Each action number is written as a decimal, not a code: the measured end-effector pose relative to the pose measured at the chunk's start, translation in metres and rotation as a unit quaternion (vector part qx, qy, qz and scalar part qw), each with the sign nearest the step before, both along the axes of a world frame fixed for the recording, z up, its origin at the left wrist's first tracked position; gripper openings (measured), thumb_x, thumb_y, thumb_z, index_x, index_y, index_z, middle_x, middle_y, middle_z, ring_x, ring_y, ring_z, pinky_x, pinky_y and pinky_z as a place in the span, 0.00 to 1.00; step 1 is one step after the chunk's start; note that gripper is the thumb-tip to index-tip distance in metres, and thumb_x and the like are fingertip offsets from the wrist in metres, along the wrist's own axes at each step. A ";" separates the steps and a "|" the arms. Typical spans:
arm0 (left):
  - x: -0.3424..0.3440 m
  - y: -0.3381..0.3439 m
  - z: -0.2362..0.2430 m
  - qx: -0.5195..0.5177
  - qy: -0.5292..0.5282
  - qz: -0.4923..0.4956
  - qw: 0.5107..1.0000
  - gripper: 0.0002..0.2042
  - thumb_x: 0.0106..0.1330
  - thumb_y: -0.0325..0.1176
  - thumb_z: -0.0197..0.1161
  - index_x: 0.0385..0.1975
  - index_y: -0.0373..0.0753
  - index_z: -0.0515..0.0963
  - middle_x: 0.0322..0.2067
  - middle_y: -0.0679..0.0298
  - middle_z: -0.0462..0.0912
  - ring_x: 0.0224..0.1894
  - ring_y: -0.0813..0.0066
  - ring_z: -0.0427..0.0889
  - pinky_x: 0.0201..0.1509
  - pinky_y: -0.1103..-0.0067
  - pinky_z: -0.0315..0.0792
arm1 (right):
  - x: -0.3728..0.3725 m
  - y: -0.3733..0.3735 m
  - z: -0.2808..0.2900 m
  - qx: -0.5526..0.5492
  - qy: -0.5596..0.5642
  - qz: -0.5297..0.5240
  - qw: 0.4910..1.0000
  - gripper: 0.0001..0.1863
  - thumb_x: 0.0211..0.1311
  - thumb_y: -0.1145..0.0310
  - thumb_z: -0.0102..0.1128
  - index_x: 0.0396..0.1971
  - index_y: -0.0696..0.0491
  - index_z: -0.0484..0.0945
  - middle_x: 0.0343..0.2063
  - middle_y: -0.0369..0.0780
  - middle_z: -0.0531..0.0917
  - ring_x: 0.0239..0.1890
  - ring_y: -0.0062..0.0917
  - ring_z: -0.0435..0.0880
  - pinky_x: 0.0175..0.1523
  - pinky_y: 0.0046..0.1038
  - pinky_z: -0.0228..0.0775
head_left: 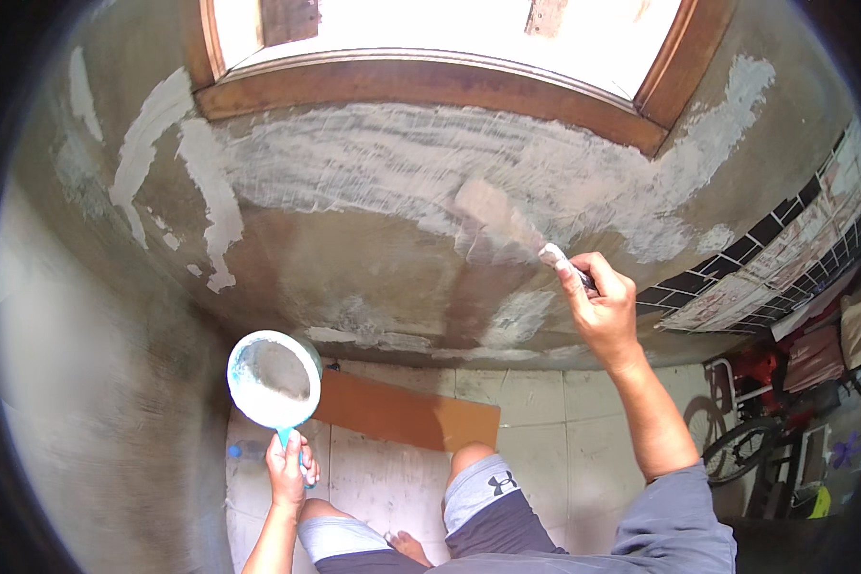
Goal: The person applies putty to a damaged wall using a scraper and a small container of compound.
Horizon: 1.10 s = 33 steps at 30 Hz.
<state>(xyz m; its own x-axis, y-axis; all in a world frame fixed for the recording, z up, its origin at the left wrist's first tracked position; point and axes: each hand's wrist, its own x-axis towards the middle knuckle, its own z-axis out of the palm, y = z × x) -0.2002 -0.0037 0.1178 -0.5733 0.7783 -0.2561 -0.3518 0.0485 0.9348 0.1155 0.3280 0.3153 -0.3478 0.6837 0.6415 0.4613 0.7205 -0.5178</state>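
Note:
My left hand (289,471) is closed round the light-blue handle of a dipper (317,368), held out at the lower left. Wet white-grey paste (270,383) lies inside its round bowl. My right hand (605,311) grips the dark handle of what looks like a putty knife (552,255), its near end smeared white; the blade is hard to make out against the wall. The tool meets the grey-brown wall (354,263) below the window, by a paler, damp-looking streak (497,212). Rough white-grey coating (373,153) spreads across the wall under the window frame.
A brown wooden window frame (430,84) borders the bright opening above. On the tiled floor (536,397) lies an orange-brown board (402,411) along the wall's foot. At right are a black wire grid (717,273), a bicycle wheel (741,450) and piled cloth or bags (813,364).

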 end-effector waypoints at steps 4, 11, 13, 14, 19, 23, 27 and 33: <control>0.026 0.016 0.064 -0.009 -0.028 -0.009 1.000 0.14 0.78 0.43 0.54 0.38 0.37 0.68 0.18 0.65 0.69 0.09 0.80 0.65 0.14 0.79 0.66 | 0.007 0.019 0.055 0.016 -0.069 0.021 0.997 0.12 0.63 0.63 0.71 0.32 0.55 0.80 0.21 0.42 0.82 0.19 0.29 0.80 0.25 0.29 0.71; 0.092 -0.021 0.155 -0.088 -0.059 -0.052 0.993 0.12 0.77 0.41 0.56 0.39 0.37 0.68 0.16 0.65 0.68 0.08 0.77 0.66 0.12 0.77 0.67 | 0.109 0.005 0.103 -0.086 -0.098 -0.112 0.985 0.11 0.64 0.62 0.69 0.32 0.53 0.80 0.20 0.42 0.81 0.20 0.35 0.81 0.26 0.33 0.70; 0.110 -0.029 0.190 -0.111 -0.076 -0.059 0.989 0.11 0.77 0.38 0.56 0.39 0.36 0.69 0.17 0.64 0.69 0.09 0.76 0.67 0.13 0.77 0.67 | 0.139 -0.009 0.112 -0.132 -0.091 -0.146 0.976 0.12 0.65 0.61 0.68 0.32 0.54 0.80 0.17 0.42 0.80 0.18 0.32 0.79 0.25 0.32 0.69; 0.119 -0.033 0.208 -0.119 -0.092 -0.059 0.987 0.10 0.77 0.36 0.55 0.38 0.34 0.69 0.17 0.63 0.70 0.10 0.76 0.68 0.13 0.77 0.68 | 0.151 -0.020 0.116 -0.170 -0.075 -0.156 0.970 0.12 0.66 0.61 0.68 0.31 0.54 0.80 0.16 0.41 0.79 0.18 0.31 0.78 0.25 0.31 0.68; 0.147 -0.029 0.295 -0.137 -0.104 -0.098 0.980 0.13 0.76 0.39 0.57 0.37 0.34 0.70 0.17 0.63 0.70 0.10 0.76 0.68 0.14 0.77 0.67 | 0.166 -0.082 0.140 -0.304 0.004 -0.164 0.939 0.13 0.67 0.60 0.67 0.34 0.55 0.81 0.18 0.37 0.79 0.22 0.18 0.75 0.28 0.26 0.68; 0.158 -0.021 0.358 -0.120 -0.063 -0.131 0.982 0.14 0.75 0.40 0.59 0.35 0.35 0.70 0.17 0.64 0.69 0.10 0.78 0.67 0.14 0.79 0.65 | 0.145 -0.110 0.184 -0.330 0.055 -0.089 0.938 0.12 0.66 0.63 0.67 0.41 0.56 0.80 0.26 0.38 0.84 0.27 0.20 0.82 0.34 0.26 0.74; 0.162 -0.023 0.397 -0.093 -0.033 -0.138 0.985 0.14 0.75 0.41 0.59 0.33 0.36 0.70 0.16 0.66 0.69 0.10 0.79 0.66 0.14 0.80 0.63 | 0.132 -0.116 0.228 -0.357 0.104 -0.008 0.928 0.10 0.71 0.66 0.59 0.45 0.55 0.77 0.26 0.37 0.83 0.26 0.18 0.80 0.33 0.25 0.73; 0.162 -0.043 0.413 -0.068 -0.022 -0.115 0.991 0.14 0.75 0.41 0.59 0.32 0.37 0.70 0.16 0.67 0.69 0.10 0.80 0.67 0.12 0.81 0.62 | 0.123 -0.131 0.260 -0.359 0.156 0.017 0.920 0.11 0.76 0.62 0.55 0.46 0.54 0.74 0.27 0.33 0.81 0.27 0.15 0.78 0.33 0.24 0.72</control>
